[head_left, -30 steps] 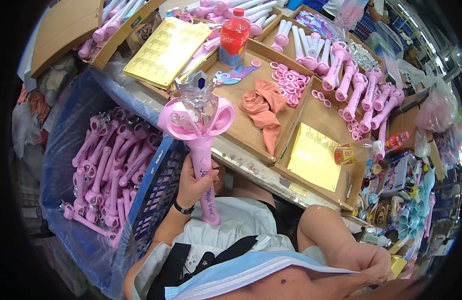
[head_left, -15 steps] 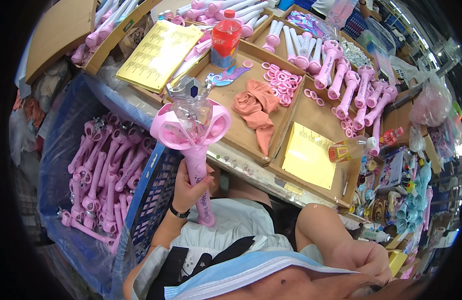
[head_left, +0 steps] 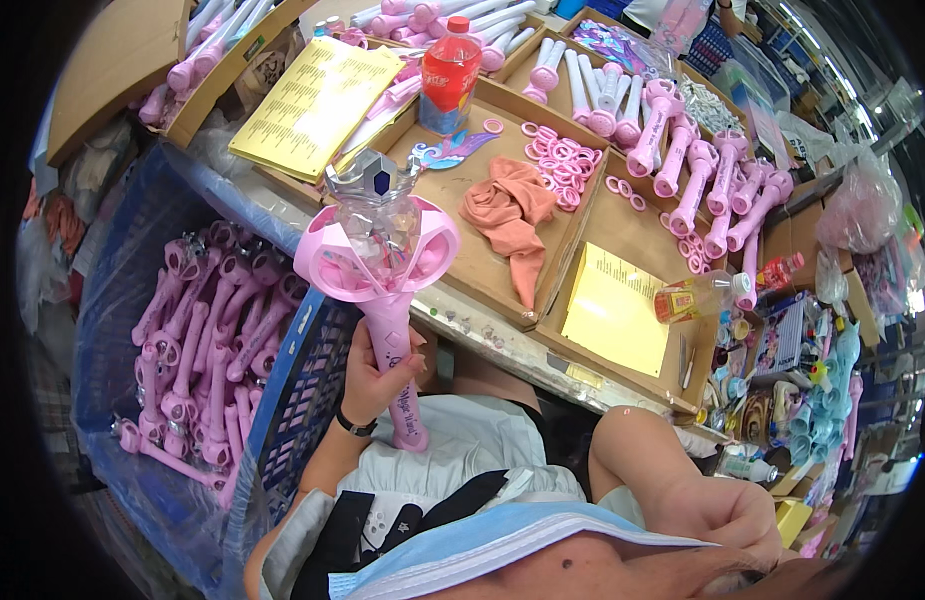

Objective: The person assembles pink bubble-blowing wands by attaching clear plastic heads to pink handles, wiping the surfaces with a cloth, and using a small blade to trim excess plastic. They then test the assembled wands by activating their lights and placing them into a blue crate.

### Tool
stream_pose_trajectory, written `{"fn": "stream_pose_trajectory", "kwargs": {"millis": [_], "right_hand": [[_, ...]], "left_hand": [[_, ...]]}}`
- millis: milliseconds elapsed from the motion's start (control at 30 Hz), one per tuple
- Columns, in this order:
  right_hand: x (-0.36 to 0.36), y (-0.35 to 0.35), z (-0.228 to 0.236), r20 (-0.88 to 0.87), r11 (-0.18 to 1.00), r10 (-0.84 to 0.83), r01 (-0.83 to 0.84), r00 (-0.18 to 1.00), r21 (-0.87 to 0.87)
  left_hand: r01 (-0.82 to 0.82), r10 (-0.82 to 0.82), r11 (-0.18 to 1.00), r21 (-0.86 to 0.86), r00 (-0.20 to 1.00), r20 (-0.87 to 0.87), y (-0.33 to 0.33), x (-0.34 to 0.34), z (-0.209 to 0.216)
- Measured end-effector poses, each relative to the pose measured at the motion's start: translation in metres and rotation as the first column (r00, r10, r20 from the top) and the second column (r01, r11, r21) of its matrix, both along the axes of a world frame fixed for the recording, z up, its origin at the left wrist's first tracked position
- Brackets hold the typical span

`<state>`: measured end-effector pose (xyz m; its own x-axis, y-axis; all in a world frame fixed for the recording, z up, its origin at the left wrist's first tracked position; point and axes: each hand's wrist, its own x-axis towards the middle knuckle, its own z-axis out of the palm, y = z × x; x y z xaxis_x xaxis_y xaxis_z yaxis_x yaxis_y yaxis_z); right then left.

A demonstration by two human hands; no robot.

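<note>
My left hand (head_left: 377,378) is wrapped round the handle of a pink toy wand (head_left: 391,335) and holds it upright above my lap. The wand has a clear globe framed by pink petals, with a silver crown and a dark blue gem on top. My right arm is bent at the lower right, and my right hand (head_left: 744,522) is drawn back close to me; its fingers are hidden. Beyond the wand, an orange cloth (head_left: 512,215) lies crumpled in a cardboard tray (head_left: 422,200), near a purple-blue wing piece (head_left: 452,150) and many pink rings (head_left: 562,165).
At my left stands a blue basket (head_left: 312,350) lined with plastic, heaped with pink wands (head_left: 207,350). On the table are a red-capped bottle (head_left: 449,80), yellow sheets (head_left: 317,105), a tipped clear bottle (head_left: 697,297) and pink handles (head_left: 697,185). Boxes line the far side.
The view has shifted very slightly. My left hand still holds the wand upright in nearly the same place, and my right arm has hardly moved.
</note>
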<state>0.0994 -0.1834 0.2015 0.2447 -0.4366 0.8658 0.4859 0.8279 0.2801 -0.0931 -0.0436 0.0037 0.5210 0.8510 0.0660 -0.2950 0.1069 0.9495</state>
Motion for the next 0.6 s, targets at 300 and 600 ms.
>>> {"fn": "stream_pose_trajectory", "kwargs": {"millis": [300, 600], "right_hand": [[-0.0035, 0.0028, 0.0007, 0.012, 0.996, -0.025, 0.026, 1.000, -0.088], [-0.0016, 0.0012, -0.0023, 0.012, 0.996, -0.067, 0.067, 0.998, -0.061]], "left_hand": [[0.002, 0.000, 0.999, -0.042, 0.999, 0.039, -0.0009, 0.0011, 0.0019], [-0.024, 0.029, 0.995, -0.097, 0.998, 0.051, -0.0007, 0.0003, -0.0013]]}}
